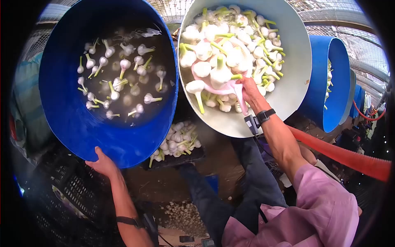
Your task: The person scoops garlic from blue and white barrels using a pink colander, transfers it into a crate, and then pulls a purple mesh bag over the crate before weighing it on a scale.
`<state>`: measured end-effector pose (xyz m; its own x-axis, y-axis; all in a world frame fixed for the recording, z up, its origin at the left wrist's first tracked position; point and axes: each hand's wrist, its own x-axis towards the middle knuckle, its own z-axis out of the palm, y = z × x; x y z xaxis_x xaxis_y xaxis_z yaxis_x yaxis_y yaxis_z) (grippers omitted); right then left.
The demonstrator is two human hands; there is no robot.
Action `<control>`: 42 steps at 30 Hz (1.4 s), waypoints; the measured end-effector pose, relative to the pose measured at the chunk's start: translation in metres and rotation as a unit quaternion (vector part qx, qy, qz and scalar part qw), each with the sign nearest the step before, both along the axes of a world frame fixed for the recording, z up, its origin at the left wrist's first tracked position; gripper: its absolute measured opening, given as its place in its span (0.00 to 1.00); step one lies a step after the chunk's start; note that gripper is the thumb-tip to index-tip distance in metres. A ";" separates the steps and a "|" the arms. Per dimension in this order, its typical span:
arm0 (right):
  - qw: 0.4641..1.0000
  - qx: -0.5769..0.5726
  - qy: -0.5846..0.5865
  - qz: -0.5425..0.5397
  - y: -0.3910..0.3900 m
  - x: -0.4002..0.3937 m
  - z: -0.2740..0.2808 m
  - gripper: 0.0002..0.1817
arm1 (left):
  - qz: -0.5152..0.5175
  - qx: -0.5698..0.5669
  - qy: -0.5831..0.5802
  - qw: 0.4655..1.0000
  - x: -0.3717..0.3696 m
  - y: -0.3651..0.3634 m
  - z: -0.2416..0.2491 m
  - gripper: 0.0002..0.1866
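Nearest us, our left hand [103, 164] has its thumb over the near rim of a blue tub [119, 146], the other fingers outside, clamped on that edge. A light, steadying hold seems enough there; pulling could tip the murky water [123, 99] inside. The tub's wall is smooth, glossy and slightly bowed, and round white bulbs [103, 61] float in it, stubby green stems jutting sideways. Between the tubs, lower down, more garlic [179, 142] is heaped, papery and streaked with purple.

Our right hand [249, 91] reaches further, its fingers clamped around the handle of a pink scoop [239, 94]. The scoop sits over the white tub [294, 70], piled with large bulbs [220, 74] that hide most of its bowl; whether it is pierced we cannot tell. With so much weight ahead of the wrist, we do best to hold the handle firmly, tilt gently and stay low, since rounded bulbs could roll and stems could snag or bruise. The scoop looks like thin, slick plastic; the tub's matte, pale wall curves around a thick bed of garlic [263, 53].

Past our right arm runs a ribbed red hose [345, 156]. Beyond stands another blue tub [317, 74], with wire mesh [329, 10] behind.
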<state>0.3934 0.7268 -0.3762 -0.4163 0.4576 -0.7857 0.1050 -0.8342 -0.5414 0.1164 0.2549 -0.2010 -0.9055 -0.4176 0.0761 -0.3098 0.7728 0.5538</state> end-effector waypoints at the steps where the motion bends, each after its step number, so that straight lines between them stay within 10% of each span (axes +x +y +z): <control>1: 1.000 -0.011 0.004 0.008 0.003 0.006 0.008 0.24 | -0.008 0.011 0.002 1.000 0.000 -0.001 0.001 0.30; 10: 0.999 0.011 0.039 0.016 -0.014 0.026 0.127 0.25 | -0.046 0.033 0.072 0.996 -0.003 -0.019 -0.019 0.29; 16: 0.994 0.068 -0.033 0.084 -0.026 0.079 0.163 0.25 | 0.015 0.264 0.057 0.963 0.010 -0.006 0.014 0.29; 23: 0.969 0.090 -0.055 0.222 -0.148 0.083 0.255 0.26 | 0.135 0.408 -0.039 0.902 0.176 -0.056 -0.004 0.42; 28: 0.960 0.000 -0.094 0.263 -0.282 0.056 0.236 0.26 | 0.188 0.498 -0.145 0.834 0.279 -0.104 -0.056 0.45; 32: 0.923 0.136 -0.198 0.300 -0.382 0.027 0.138 0.29 | 0.236 0.473 -0.193 0.827 0.298 -0.124 -0.112 0.44; 42: 0.860 0.321 -0.232 0.322 -0.382 0.083 0.095 0.30 | 0.099 0.327 -0.280 0.897 0.317 -0.129 -0.154 0.50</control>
<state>0.4767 0.3449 -0.2809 -0.4553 0.6516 -0.6067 0.7619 -0.0674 -0.6442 0.4329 0.1258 -0.3552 -0.6286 -0.3632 -0.6877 -0.7762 0.2381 0.5838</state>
